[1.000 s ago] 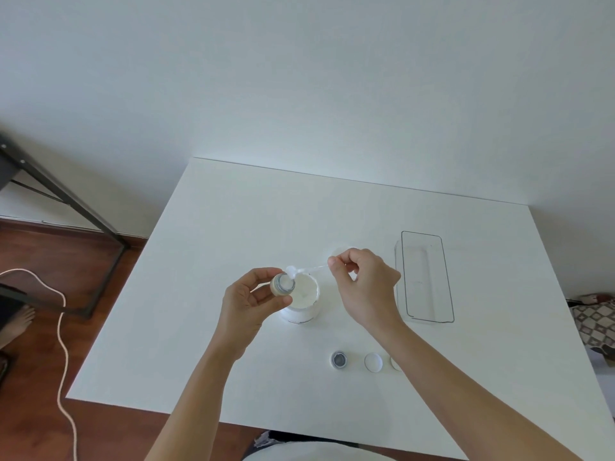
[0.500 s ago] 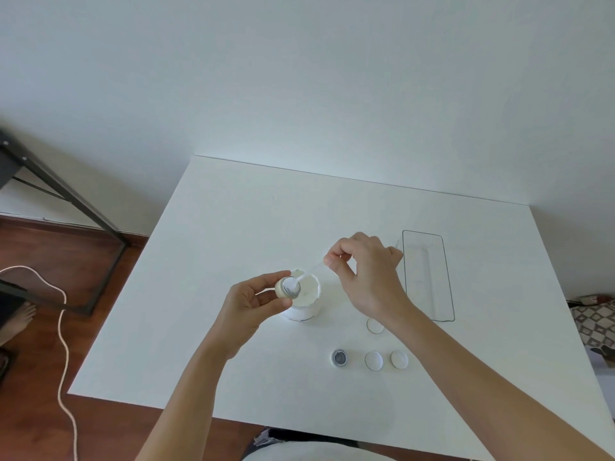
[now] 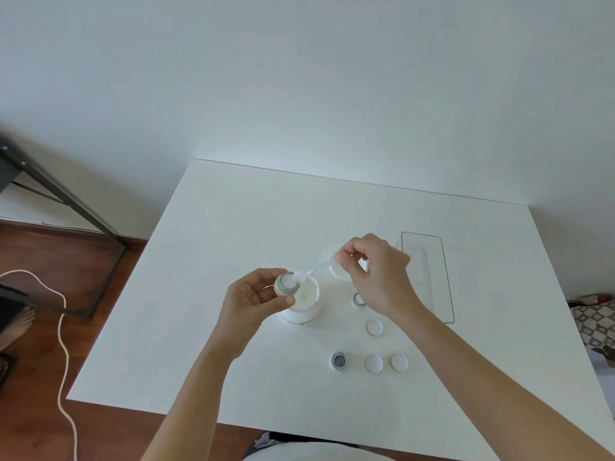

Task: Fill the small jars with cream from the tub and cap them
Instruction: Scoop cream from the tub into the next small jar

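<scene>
The filling step is in hand. The left hand (image 3: pixel 253 299) has its grip closed around a small jar (image 3: pixel 287 283), held tilted just above the near-left rim of the open tub (image 3: pixel 304 302), which stands on the desk (image 3: pixel 233 227). The right hand (image 3: pixel 376 274) pinches the far end of a thin clear spatula (image 3: pixel 316 270) between thumb and fingertips; the blade end carries a blob of cream (image 3: pixel 299 277) that sits at the jar's mouth, touching or just over it.

Judging by what lies on the desk, most of the work remains: an open jar (image 3: pixel 339 361) with a dark inside stands near the front edge, another (image 3: pixel 358 299) peeks out just below the right hand, and three white caps (image 3: pixel 373 363) lie loose nearby (none is on a jar yet). A clear tray (image 3: pixel 446 277) sits to the right, well apart from the tub.

The next move likely calls for wiping the blade against the jar's inner rim so the cream drops in, keeping the jar over the tub to catch any drip, then dipping again or reaching for a cap.

The tub has a thin line of print low on its front wall, too small to read. No brand is legible anywhere.
</scene>
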A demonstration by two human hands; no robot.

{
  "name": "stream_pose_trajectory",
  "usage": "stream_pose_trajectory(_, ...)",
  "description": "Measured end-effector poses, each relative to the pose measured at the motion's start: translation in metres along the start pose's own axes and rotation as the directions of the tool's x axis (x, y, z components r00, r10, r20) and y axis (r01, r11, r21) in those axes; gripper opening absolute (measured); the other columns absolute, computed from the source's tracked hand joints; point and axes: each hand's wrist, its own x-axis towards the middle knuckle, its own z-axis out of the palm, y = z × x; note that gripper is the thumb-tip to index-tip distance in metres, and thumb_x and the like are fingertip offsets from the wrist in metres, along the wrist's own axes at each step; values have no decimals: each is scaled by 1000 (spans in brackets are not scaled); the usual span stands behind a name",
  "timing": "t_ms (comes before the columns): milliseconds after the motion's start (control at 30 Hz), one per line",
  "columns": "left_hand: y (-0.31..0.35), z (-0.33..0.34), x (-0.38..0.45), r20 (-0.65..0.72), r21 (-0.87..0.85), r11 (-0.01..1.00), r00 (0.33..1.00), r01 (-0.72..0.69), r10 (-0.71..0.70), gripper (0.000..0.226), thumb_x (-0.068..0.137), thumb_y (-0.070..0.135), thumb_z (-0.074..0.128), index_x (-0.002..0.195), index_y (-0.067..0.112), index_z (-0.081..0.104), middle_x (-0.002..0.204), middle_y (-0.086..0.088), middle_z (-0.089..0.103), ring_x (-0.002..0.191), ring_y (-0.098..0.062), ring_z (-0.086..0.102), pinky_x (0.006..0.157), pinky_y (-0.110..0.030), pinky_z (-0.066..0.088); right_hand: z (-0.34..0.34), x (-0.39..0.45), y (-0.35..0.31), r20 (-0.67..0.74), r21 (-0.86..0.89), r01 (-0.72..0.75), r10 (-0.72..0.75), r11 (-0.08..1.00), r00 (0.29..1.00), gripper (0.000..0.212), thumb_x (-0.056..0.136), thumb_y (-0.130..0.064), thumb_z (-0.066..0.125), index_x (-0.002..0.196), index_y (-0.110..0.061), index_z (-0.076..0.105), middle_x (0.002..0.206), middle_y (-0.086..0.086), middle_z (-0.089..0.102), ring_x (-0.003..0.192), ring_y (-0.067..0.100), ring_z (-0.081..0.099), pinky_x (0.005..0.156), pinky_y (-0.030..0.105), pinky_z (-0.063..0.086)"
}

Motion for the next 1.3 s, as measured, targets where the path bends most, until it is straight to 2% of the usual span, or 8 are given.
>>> stream_pose_trajectory(633,-8,20,11,-291,99,983,940,-155,177,45,67,-13,85,93,15,61,94,8,76,92,-11,73,83,-18,55,15,-11,-4,8,69,-100,100,993,995,20,93,-32,58,74,-28,60,83,-8,61,86,5,54,81,30,20)
stream_pose_trajectory(700,-9,20,12,-294,90,985,941,-146,166,45,68,-13,84,94,14,60,94,9,76,91,-10,73,82,-17,55,16,-11,-2,41,167,-171,167,971,985,22,91,-33,59,71,-23,63,69,-12,57,73,-2,50,79,31,25)
stream_pose_trajectory(800,-11,18,12,-281,59,991,950,-123,135,43,70,-13,83,96,13,61,95,9,76,90,-9,73,80,-17,55,12,-6,3,134,435,-322,294,841,947,24,90,-29,61,71,-15,65,50,-16,43,48,3,39,64,26,33)
stream_pose_trajectory(967,-13,10,9,-268,-12,995,960,-95,88,40,73,-11,81,100,12,63,101,3,78,94,-13,75,77,-17,55,14,-4,16,109,569,-371,380,734,918,19,91,-21,61,74,-13,67,70,-4,58,60,1,49,57,10,40)
stream_pose_trajectory(1033,-14,5,8,-262,-36,996,962,-86,73,39,74,-12,80,101,11,64,105,-1,78,98,-16,75,78,-18,56,19,-5,24,60,520,-330,352,788,934,17,90,-21,61,76,-14,67,64,-7,58,55,1,46,57,17,38)
stream_pose_trajectory(1133,-16,0,6,-252,-44,996,965,-82,68,39,75,-13,79,101,13,65,107,-3,78,104,-18,74,81,-19,57,29,-8,30,-32,370,-195,223,908,974,16,88,-15,63,73,-17,67,64,-8,66,52,-3,52,54,12,37)
stream_pose_trajectory(1233,-16,-3,4,-244,-44,996,968,-78,66,38,76,-13,78,101,13,66,105,-2,79,106,-18,74,82,-20,57,41,-12,35,-38,223,26,-17,974,999,13,89,-11,65,76,-14,69,68,-7,68,63,5,58,60,10,41)
stream_pose_trajectory(1300,-16,-4,4,-237,-42,996,970,-74,62,37,76,-11,79,100,13,66,105,-3,79,105,-18,74,82,-20,57,47,-15,40,34,54,205,-207,977,978,9,90,-12,64,83,-11,71,65,-2,65,66,17,55,65,24,45)
